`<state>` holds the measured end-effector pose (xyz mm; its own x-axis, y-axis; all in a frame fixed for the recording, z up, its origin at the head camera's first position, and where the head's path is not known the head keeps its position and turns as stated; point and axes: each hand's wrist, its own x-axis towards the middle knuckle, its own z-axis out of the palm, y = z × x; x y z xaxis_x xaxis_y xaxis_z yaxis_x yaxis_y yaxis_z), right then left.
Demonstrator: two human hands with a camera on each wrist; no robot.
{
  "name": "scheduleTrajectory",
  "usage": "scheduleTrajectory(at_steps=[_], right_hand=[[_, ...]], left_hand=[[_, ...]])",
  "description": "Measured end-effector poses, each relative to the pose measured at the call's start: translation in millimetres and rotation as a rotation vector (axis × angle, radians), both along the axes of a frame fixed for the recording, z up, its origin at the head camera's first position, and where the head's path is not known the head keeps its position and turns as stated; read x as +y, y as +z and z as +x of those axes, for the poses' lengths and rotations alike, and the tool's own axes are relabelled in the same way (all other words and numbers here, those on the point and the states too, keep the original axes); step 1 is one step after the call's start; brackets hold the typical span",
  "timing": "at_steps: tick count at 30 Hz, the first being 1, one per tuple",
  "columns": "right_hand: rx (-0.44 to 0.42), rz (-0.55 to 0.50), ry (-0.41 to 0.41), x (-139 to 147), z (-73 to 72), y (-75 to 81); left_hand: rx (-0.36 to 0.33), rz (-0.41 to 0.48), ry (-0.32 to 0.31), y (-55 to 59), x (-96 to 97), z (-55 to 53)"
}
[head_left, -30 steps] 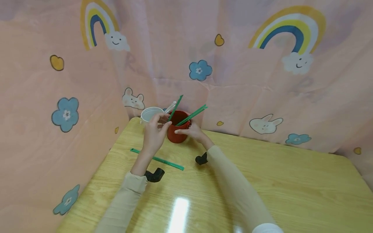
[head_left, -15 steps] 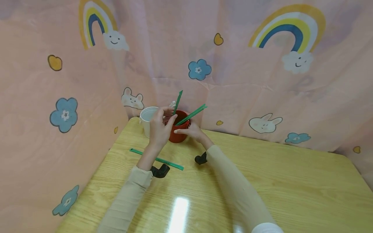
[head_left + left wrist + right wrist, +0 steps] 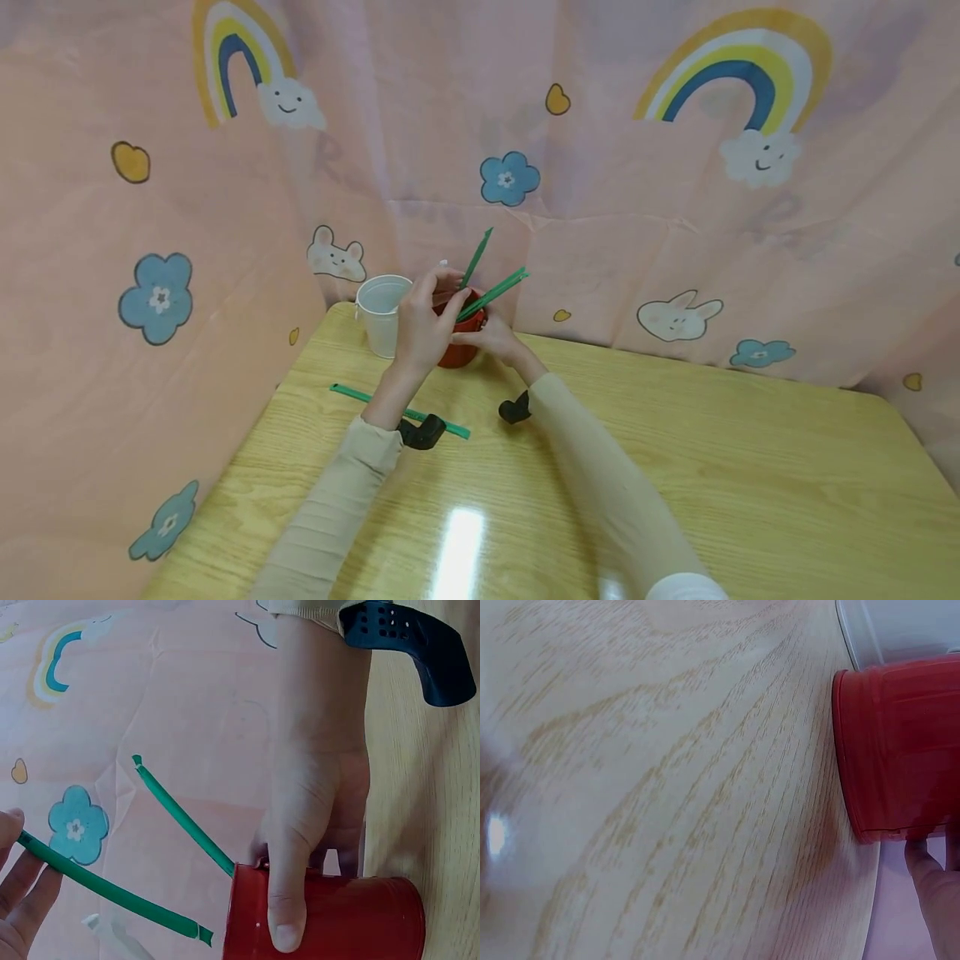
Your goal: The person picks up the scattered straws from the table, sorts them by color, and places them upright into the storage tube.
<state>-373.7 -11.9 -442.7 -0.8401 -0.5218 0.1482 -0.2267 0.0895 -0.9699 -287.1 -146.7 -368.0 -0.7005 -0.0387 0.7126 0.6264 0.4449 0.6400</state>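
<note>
My left hand (image 3: 427, 321) pinches a green wrapped straw (image 3: 477, 257) between thumb and fingers, above the mouth of a red bucket (image 3: 457, 357). In the left wrist view that straw (image 3: 112, 896) slants down, its lower end just outside the bucket's rim. My right hand (image 3: 498, 337) grips the bucket from its right side; the thumb lies along the near wall and the other fingers go behind. Green straws (image 3: 495, 293) lean out of the bucket toward the right. Another green straw (image 3: 352, 392) lies on the table, partly covered by my left wrist.
A white bucket (image 3: 381, 325) stands just left of the red one. Something whitish and slender (image 3: 116, 937) shows blurred behind, in the left wrist view. A patterned pink cloth (image 3: 600, 250) hangs along the table's back and left edges.
My left hand has moved right with the straw, from beside the red bucket to over its mouth. The white bucket shows more fully now. My right hand keeps its hold on the red bucket.
</note>
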Motion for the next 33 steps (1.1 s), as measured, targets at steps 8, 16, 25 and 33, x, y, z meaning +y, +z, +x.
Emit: scheduleTrajectory(at_steps=[8,16,25,33], right_hand=[[-0.030,-0.003,0.007,2.1,0.8,1.4],[-0.003,-0.027,-0.030,0.6,-11.9,-19.0],[0.038,-0.022,-0.034,-2.2,-15.6,-31.3],[0.049,0.004,-0.072,-1.7,-14.5,-29.2]], left_hand=[[-0.113,-0.096,-0.043,-12.5,1.2,-10.2],[-0.162,-0.152,0.015,-28.1,1.1,-16.8],[-0.265,-0.162,0.007,-42.9,-3.1,-18.6],[-0.250,-0.125,-0.018,-47.3,-5.7,-14.8]])
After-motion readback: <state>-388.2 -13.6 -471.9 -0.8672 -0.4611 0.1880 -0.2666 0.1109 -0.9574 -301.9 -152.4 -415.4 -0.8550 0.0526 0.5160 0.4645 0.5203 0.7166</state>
